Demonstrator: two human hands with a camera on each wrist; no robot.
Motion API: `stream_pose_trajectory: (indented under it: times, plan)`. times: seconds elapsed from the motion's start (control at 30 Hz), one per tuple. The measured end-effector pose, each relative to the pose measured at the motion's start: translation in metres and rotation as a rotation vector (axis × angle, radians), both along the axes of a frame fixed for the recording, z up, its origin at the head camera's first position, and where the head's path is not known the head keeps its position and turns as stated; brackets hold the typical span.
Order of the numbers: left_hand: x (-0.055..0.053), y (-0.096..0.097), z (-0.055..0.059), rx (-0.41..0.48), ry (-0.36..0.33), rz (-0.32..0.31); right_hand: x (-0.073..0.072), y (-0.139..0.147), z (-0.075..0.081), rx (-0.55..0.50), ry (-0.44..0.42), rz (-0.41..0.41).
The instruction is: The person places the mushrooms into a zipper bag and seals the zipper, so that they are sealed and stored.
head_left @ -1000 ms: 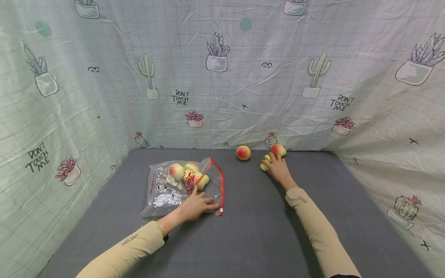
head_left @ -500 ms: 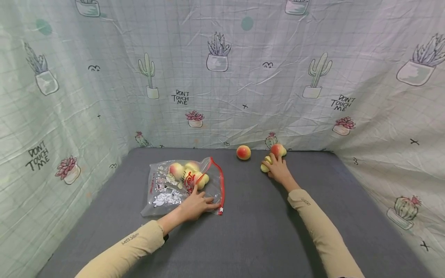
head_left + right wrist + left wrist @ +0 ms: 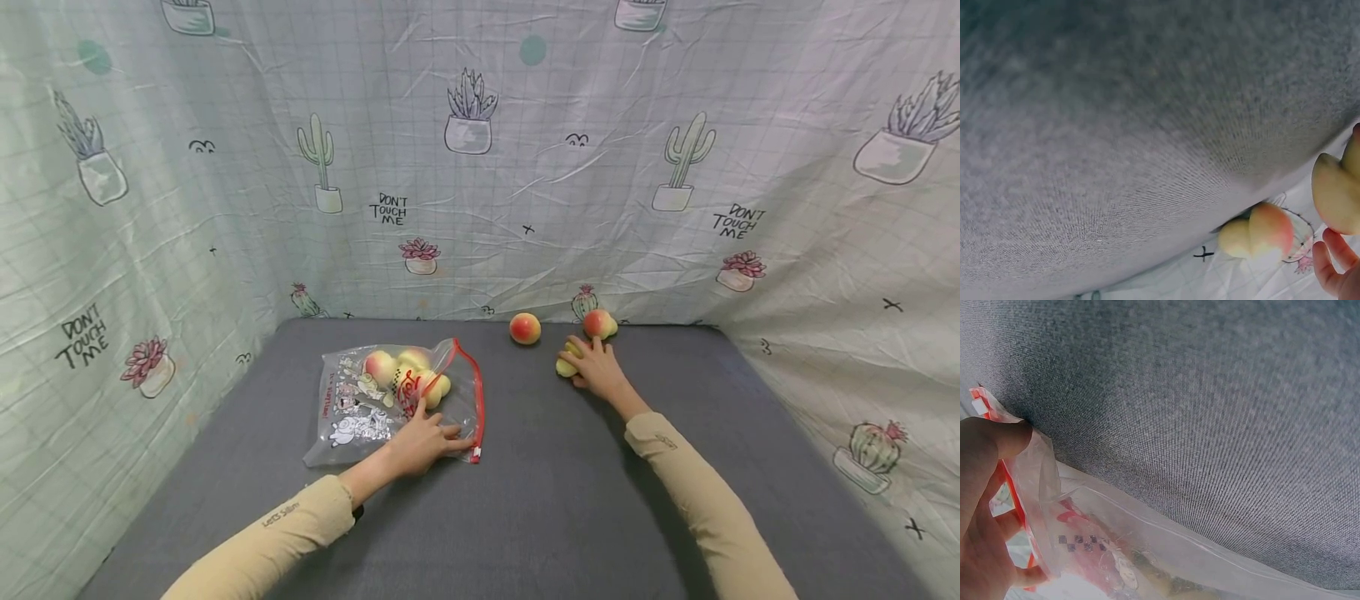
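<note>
A clear plastic zip bag [image 3: 360, 433] with a red zip edge lies at left on the table, holding several yellow and red-blushed fruits [image 3: 381, 369]. My left hand [image 3: 423, 442] holds its open mouth near the zip slider. In the left wrist view the thumb lies on one side of the bag [image 3: 1041, 469], the fingers on the other. My right hand [image 3: 606, 373] grips a yellow pear [image 3: 567, 364] at the right rear. The right wrist view shows the pear's two-lobed shape [image 3: 1335, 190], with fingertips [image 3: 1330, 253] right at it.
Beyond the right hand, a red-blushed pear [image 3: 600, 323] rests against the rear curtain [image 3: 525, 192]. A round red and yellow peach [image 3: 525, 328] sits left of it. The dark grey table [image 3: 517, 500] is walled by printed curtain at the back and sides.
My right hand has drawn slightly toward me, and the yellow pear has shifted a little left and nearer with it, away from the rear pear. Left hand and bag look unchanged.
</note>
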State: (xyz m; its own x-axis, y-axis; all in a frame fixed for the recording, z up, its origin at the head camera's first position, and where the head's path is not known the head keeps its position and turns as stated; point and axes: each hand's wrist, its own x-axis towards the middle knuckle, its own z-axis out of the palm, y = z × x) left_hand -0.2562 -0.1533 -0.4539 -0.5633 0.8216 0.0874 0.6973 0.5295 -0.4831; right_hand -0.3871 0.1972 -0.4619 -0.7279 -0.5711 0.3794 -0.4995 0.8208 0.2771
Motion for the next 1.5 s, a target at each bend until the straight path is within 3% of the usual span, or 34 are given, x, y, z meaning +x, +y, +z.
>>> stream_pose_trajectory:
  times: [0.6,1.17,1.5]
  plan:
    - [0.001,0.0,0.001,-0.005,0.001,0.006,0.016,-0.016,0.003,-0.014,0.055,0.157]
    - [0.001,0.001,0.001,-0.009,-0.001,0.006,0.027,-0.039,0.003,0.001,0.098,0.206]
    - [0.002,0.001,0.001,-0.009,0.0,0.008,0.037,-0.053,0.007,-0.029,0.134,0.276]
